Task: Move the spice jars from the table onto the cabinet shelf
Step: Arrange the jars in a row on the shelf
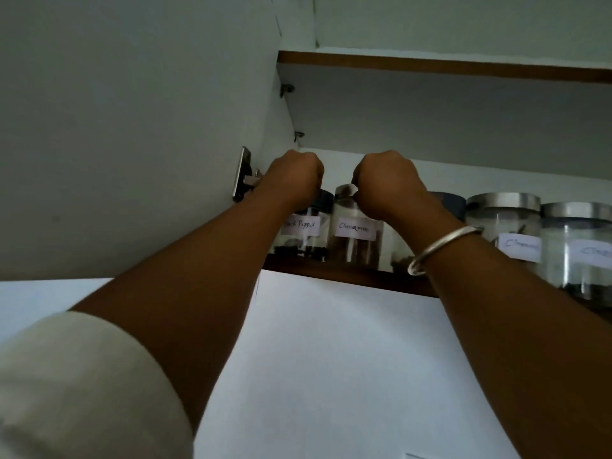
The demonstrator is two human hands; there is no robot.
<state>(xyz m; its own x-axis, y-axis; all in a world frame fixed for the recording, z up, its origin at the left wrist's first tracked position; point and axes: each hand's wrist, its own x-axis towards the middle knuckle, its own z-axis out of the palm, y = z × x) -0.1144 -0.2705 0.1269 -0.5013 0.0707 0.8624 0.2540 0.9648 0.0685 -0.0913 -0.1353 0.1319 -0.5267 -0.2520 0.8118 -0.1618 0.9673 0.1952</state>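
I am looking up at the cabinet shelf point(347, 276). A clear jar labelled Black Pepper point(303, 233) with a black lid stands at the shelf's left end. My left hand point(294, 177) is curled over its top and grips the lid. Beside it stands a jar labelled Cinnamon point(356, 240) holding brown sticks. My right hand point(387, 183) is curled over its top, hiding the lid. My right forearm, which wears a metal bangle, covers most of a third, dark-lidded jar point(452, 203).
Two wider glass jars with steel lids point(506, 220) point(579, 246) and paper labels stand further right on the same shelf. The open cabinet door point(132, 127) with its hinge point(245, 177) is close on the left. An upper shelf point(430, 64) runs above.
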